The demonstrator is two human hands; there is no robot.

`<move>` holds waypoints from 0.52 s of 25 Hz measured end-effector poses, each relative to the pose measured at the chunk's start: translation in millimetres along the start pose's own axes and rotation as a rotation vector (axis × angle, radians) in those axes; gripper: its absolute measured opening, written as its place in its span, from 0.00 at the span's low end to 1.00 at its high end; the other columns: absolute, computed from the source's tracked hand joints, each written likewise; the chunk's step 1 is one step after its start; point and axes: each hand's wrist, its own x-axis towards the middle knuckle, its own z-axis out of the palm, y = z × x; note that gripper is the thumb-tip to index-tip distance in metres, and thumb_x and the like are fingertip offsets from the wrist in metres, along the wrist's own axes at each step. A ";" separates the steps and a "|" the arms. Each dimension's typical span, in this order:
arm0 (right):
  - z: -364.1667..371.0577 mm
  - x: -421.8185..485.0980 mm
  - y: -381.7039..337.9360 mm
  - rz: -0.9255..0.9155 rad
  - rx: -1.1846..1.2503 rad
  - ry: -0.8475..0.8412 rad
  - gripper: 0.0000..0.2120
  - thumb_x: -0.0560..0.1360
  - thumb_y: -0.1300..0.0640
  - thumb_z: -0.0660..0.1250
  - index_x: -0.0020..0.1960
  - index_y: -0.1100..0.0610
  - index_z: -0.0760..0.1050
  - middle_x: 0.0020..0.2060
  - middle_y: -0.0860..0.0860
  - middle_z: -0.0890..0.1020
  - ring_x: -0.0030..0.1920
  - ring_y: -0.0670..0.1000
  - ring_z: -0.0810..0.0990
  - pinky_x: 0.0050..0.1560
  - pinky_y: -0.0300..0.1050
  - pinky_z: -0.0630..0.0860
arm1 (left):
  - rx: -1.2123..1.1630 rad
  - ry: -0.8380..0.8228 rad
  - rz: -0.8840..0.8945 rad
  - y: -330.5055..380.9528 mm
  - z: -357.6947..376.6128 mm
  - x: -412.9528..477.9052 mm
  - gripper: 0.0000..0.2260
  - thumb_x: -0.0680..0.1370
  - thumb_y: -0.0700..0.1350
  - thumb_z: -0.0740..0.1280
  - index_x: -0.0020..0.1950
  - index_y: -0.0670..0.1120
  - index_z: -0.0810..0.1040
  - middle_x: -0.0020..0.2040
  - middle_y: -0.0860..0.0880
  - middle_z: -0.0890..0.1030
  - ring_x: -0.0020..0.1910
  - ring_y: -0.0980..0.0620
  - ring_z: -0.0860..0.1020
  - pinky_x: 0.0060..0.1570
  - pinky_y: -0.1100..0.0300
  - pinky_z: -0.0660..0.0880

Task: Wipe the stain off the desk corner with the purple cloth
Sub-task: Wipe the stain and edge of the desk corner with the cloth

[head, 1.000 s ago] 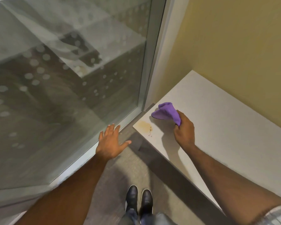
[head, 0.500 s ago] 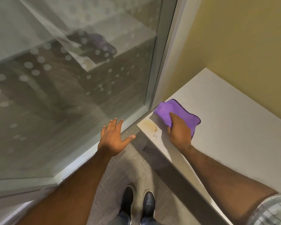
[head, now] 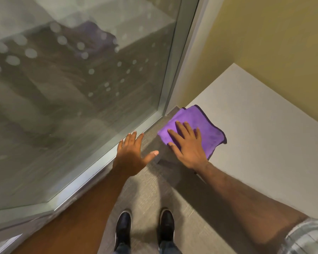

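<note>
The purple cloth [head: 195, 123] lies spread flat over the near left corner of the pale grey desk [head: 261, 129]. My right hand [head: 186, 143] presses down on the cloth with its fingers spread and flat. The brown stain is hidden under the cloth and hand. My left hand [head: 132, 156] hovers open, fingers apart, over the floor left of the desk corner, close to the glass frame, holding nothing.
A tall glass panel [head: 72, 88] with a metal frame [head: 171, 70] stands to the left, meeting the yellow wall [head: 264, 33] behind the desk. My two black shoes [head: 145, 228] stand on the grey carpet [head: 149, 189] below.
The cloth went from bunched in my right hand to spread flat, and slid left over the corner, covering the stain. My right hand flattened on it. My left hand barely moved.
</note>
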 end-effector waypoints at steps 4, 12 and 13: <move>20.9 12.7 -3.6 0.048 -0.069 -0.094 0.32 0.78 0.33 0.39 0.80 0.41 0.44 0.81 0.49 0.41 0.80 0.57 0.37 0.74 0.71 0.37 | 0.016 0.008 0.020 -22.7 1.4 8.0 0.43 0.70 0.73 0.52 0.75 0.45 0.68 0.76 0.40 0.68 0.76 0.42 0.64 0.71 0.41 0.61; 31.4 -3.3 15.6 0.232 0.083 0.058 0.25 0.83 0.39 0.43 0.79 0.41 0.54 0.80 0.45 0.54 0.80 0.54 0.47 0.75 0.71 0.47 | -0.085 -0.064 -0.002 -39.0 -5.9 13.3 0.44 0.70 0.73 0.51 0.77 0.46 0.64 0.79 0.41 0.62 0.78 0.43 0.59 0.74 0.43 0.55; 29.9 4.1 16.2 0.312 0.104 0.086 0.25 0.83 0.39 0.45 0.79 0.42 0.55 0.80 0.46 0.55 0.80 0.54 0.49 0.75 0.71 0.47 | -0.092 -0.074 -0.005 -41.6 -5.8 14.7 0.44 0.70 0.73 0.51 0.77 0.46 0.63 0.79 0.42 0.61 0.79 0.43 0.58 0.75 0.42 0.54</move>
